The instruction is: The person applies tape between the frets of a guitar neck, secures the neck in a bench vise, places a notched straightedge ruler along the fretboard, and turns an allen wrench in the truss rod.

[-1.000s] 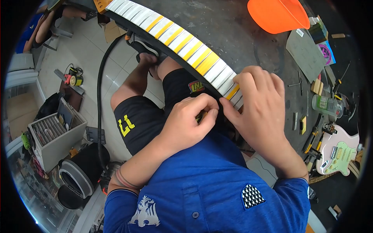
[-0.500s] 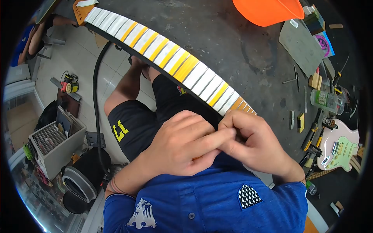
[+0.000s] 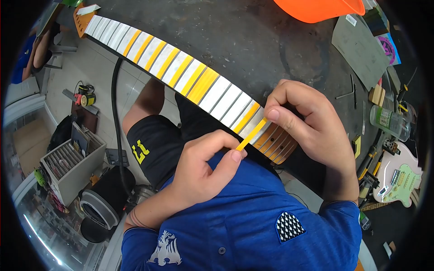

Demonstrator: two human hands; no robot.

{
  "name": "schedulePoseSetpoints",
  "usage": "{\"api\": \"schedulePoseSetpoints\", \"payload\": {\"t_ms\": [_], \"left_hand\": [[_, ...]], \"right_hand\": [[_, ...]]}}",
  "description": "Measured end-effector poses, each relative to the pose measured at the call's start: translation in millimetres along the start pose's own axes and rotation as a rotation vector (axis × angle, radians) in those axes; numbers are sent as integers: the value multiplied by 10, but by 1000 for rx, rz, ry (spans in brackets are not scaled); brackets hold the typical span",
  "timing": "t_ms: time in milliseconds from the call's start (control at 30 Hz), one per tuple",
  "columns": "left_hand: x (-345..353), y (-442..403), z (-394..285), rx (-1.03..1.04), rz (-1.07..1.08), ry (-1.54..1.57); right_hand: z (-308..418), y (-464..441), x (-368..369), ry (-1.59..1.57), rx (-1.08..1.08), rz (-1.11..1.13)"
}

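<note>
The yellow strip is over the guitar neck, near the neck's bare wooden frets at the end away from the headstock. Its long axis lies across the neck, roughly in line with the frets; one end points to the neck's near edge, the other to its far edge. The left hand pinches the near end between thumb and forefinger, beside the near edge; the right hand has the far end in a close thumb-and-finger pinch above the far edge. Whether the strip touches the neck is hard to judge from this angle. Half a second ago the hands were together and hid the strip; now they are apart, with the strip showing between them and more bare frets uncovered.
</note>
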State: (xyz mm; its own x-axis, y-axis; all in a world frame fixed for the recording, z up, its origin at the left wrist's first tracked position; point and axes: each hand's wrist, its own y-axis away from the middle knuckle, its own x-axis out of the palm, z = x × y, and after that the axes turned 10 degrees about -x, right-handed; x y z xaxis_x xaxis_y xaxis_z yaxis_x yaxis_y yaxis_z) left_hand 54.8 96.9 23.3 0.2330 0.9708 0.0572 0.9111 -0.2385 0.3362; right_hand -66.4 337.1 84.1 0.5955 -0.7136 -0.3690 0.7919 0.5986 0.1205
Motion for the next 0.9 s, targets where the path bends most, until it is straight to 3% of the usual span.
{"api": "schedulePoseSetpoints", "payload": {"t_ms": [100,233,900], "left_hand": [[34,-48,77,89,-11,41],[142,-2,-75,-185,-112,250],[165,-57,-19,-138,-151,230]], "right_hand": [[-69,-11,-33,26,-21,-3],[-103,-12,-46,-55,67,-1],[-178,-29,-25,-44,84,-37]]}}
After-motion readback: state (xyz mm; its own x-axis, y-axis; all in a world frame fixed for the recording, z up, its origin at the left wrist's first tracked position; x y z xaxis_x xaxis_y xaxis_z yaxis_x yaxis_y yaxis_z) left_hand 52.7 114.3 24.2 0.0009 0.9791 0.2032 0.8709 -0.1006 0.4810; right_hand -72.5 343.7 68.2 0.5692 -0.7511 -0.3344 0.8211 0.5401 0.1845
